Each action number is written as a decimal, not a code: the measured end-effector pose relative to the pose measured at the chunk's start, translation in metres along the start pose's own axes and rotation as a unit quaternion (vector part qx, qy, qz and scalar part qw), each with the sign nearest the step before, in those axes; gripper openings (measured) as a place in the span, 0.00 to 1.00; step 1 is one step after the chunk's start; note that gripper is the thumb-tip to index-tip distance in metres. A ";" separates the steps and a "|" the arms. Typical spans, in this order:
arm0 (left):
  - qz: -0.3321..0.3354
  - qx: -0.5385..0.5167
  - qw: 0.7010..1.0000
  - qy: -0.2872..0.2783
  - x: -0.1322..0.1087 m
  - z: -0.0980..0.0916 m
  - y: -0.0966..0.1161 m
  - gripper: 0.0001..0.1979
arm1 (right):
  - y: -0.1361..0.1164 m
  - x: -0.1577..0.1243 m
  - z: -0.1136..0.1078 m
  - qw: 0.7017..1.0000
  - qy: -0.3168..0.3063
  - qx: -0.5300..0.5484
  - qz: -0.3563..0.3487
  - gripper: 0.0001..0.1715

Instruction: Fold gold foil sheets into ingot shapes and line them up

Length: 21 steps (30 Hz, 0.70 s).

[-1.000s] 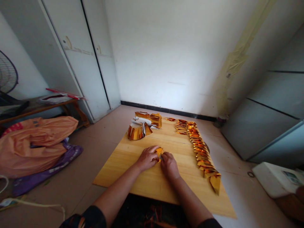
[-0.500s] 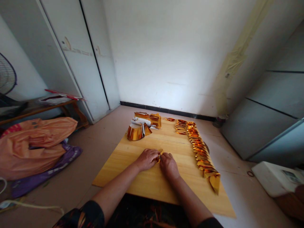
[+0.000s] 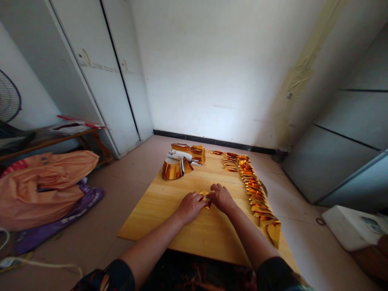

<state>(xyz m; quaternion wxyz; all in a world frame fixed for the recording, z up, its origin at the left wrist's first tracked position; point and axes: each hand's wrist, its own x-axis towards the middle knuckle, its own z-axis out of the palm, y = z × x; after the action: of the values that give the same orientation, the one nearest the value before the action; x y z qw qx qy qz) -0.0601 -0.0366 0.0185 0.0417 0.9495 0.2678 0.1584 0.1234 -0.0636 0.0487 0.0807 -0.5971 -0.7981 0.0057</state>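
A small piece of gold foil paper (image 3: 204,194) lies between my hands over the middle of the wooden board (image 3: 151,210). My left hand (image 3: 190,207) has its fingers closed on the left side of the piece. From the right, my right hand (image 3: 222,197) pinches its edge, the fingers bent and partly hiding it. Folded gold pieces (image 3: 253,190) run in an overlapping row down the board's right side. A shorter row of folded pieces (image 3: 230,161) sits beside its far end. Curved gold sheets (image 3: 172,169) stand at the far left.
Behind the curved sheets is a stack of gold paper (image 3: 198,153) with white material. An orange bag (image 3: 60,173) and a purple bag (image 3: 66,218) lie on the floor at left. A white box (image 3: 351,228) is at right, and cabinets stand on both sides.
My right hand has moved up and to the right, and its forearm has swung outward. My left hand has shifted slightly right and down. More of the small gold piece shows between them.
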 end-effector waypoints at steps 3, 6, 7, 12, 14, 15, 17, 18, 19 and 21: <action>0.004 -0.010 1.000 -0.012 0.004 -0.004 -0.005 0.12 | -0.003 0.004 0.006 0.998 -0.033 0.029 0.053 0.08; -0.002 -0.017 1.000 -0.017 0.005 -0.006 -0.008 0.12 | -0.009 0.003 0.017 0.989 0.012 0.074 0.129 0.14; -0.004 -0.019 1.000 -0.020 0.005 -0.006 -0.008 0.11 | -0.012 0.000 0.021 0.984 0.036 0.088 0.153 0.15; -0.031 -0.006 0.999 -0.031 0.004 -0.005 0.002 0.11 | -0.029 -0.021 0.028 0.969 0.066 0.114 0.206 0.07; -0.057 0.007 0.998 -0.028 0.004 -0.004 0.011 0.12 | -0.034 -0.030 0.027 0.980 0.071 0.086 0.163 0.07; -0.072 0.014 0.997 -0.026 0.003 -0.003 0.016 0.12 | -0.035 -0.034 0.026 0.986 0.073 0.066 0.135 0.07; -0.103 0.029 0.994 -0.027 0.003 -0.002 0.025 0.12 | -0.034 -0.039 0.024 0.993 0.071 0.027 0.087 0.08; -0.111 0.031 0.993 -0.026 0.002 -0.003 0.028 0.13 | -0.032 -0.040 0.023 0.995 0.066 0.011 0.069 0.09; -0.111 0.029 0.993 -0.025 0.002 -0.004 0.029 0.13 | -0.029 -0.040 0.021 0.997 0.061 -0.002 0.051 0.10; -0.094 0.015 0.995 -0.024 0.002 -0.008 0.025 0.15 | -0.022 -0.038 0.017 0.999 0.045 -0.022 0.008 0.09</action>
<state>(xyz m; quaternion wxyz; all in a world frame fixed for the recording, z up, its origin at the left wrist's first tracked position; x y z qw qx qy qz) -0.0489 -0.0575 0.0308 0.0490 0.9243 0.3566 0.1269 0.1104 -0.1050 0.0294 0.1035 -0.6046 -0.7889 -0.0378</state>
